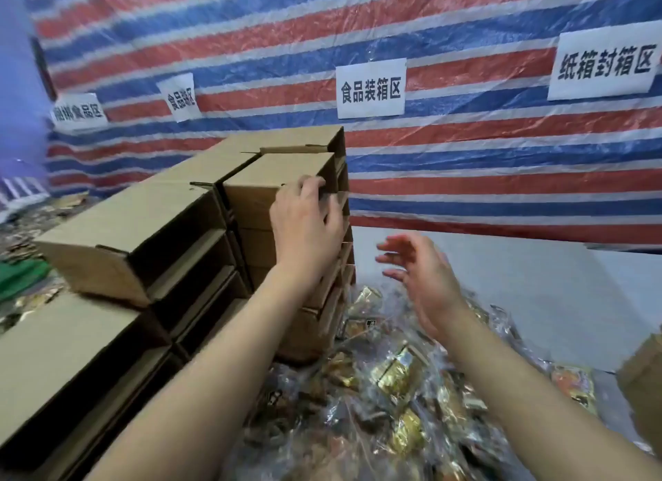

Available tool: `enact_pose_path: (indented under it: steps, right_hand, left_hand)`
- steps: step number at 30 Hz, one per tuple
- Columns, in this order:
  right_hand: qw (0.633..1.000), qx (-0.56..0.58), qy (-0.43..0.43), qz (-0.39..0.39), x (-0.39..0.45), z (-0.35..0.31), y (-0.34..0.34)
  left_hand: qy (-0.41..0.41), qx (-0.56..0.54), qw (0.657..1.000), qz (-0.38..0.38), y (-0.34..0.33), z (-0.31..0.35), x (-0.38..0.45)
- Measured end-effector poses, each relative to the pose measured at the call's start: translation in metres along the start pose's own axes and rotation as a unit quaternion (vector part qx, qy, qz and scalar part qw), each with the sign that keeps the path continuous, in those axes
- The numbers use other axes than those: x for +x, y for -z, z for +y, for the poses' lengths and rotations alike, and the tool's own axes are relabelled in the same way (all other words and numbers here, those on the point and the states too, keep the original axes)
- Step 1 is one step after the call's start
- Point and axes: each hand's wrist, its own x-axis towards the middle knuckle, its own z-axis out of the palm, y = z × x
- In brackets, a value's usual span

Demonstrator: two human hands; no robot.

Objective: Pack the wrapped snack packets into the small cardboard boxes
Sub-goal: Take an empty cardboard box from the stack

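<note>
Small brown cardboard boxes are piled in stacks at the left and centre. My left hand [304,223] reaches up to the top box [276,174] of the nearest stack and curls its fingers over that box's right front corner. My right hand [419,276] hovers to the right of the stack with fingers spread, holding nothing. Below both forearms lies a heap of wrapped snack packets [397,376] in clear and gold film.
A red, white and blue striped tarp [501,158] hangs behind as a wall, with white paper signs [370,88] taped to it. Another cardboard box [644,376] shows at the right edge. More loose packets [28,230] lie at the far left, on the grey surface [537,294].
</note>
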Motion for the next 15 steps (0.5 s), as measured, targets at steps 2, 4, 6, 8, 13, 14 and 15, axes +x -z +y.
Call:
enact_pose_path:
  steps: [2, 4, 6, 8, 13, 14, 15]
  right_hand:
    - [1.000, -0.010, 0.005, -0.011, 0.015, -0.009, -0.014]
    - [0.999, -0.017, 0.009, -0.032, 0.028, -0.020, -0.027]
    - [0.999, -0.020, 0.017, -0.036, 0.038, -0.023, -0.036]
    - [0.999, -0.023, 0.020, -0.028, 0.046, -0.025, -0.039]
    - [0.999, -0.038, 0.016, 0.002, 0.060, -0.028, -0.037]
    - [0.999, -0.045, 0.015, 0.010, 0.062, -0.028, -0.036]
    - [0.999, -0.050, 0.012, 0.016, 0.064, -0.030, -0.035]
  left_hand:
    - [0.007, 0.118, 0.993, -0.009, -0.011, -0.008, 0.028]
    - [0.029, 0.196, 0.978, -0.059, -0.020, -0.016, 0.055]
    - [0.038, 0.249, 0.961, -0.112, -0.033, -0.026, 0.064]
    - [0.049, 0.276, 0.947, -0.158, -0.040, -0.033, 0.069]
    - [0.054, 0.313, 0.929, -0.188, -0.046, -0.035, 0.068]
    - [0.045, 0.308, 0.933, -0.183, -0.045, -0.033, 0.067]
    - [0.037, 0.305, 0.935, -0.178, -0.043, -0.031, 0.067]
